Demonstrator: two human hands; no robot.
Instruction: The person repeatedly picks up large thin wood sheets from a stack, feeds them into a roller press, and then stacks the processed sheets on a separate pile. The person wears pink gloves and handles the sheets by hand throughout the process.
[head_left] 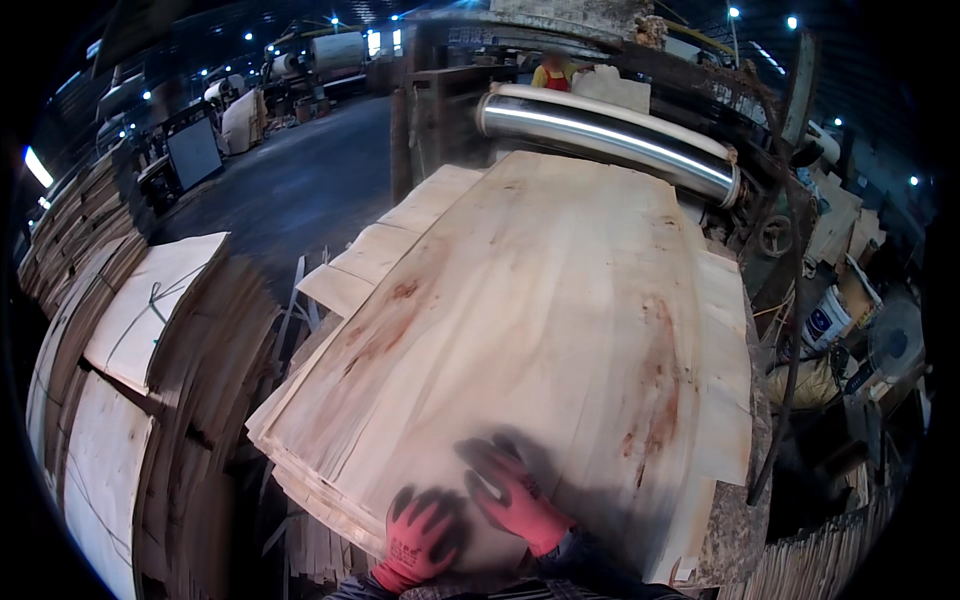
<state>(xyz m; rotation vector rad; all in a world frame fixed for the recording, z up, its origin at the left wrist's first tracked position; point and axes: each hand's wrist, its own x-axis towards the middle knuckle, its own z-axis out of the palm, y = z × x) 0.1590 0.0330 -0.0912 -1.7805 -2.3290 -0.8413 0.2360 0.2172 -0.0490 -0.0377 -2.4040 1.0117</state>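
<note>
A large pale wood veneer sheet (500, 330) with reddish-brown stains lies on top of a stack in front of me. Both my hands wear red work gloves with dark fingertips. Near the sheet's front edge, my left hand (418, 535) rests on the veneer with its fingers spread. My right hand (515, 500) is a little farther forward and to the right, fingers stretched out over the surface, holding nothing. Other veneer pieces (400, 225) stick out from under the sheet's left side, and more show along the right side (722, 350).
A shiny metal roller (610, 140) crosses the sheet's far end, with a person (552, 75) in a red apron behind it. Tied veneer stacks (155, 300) stand at the left. On the right are a thin dark pole (790, 370), a white bucket (826, 320) and a fan (895, 338).
</note>
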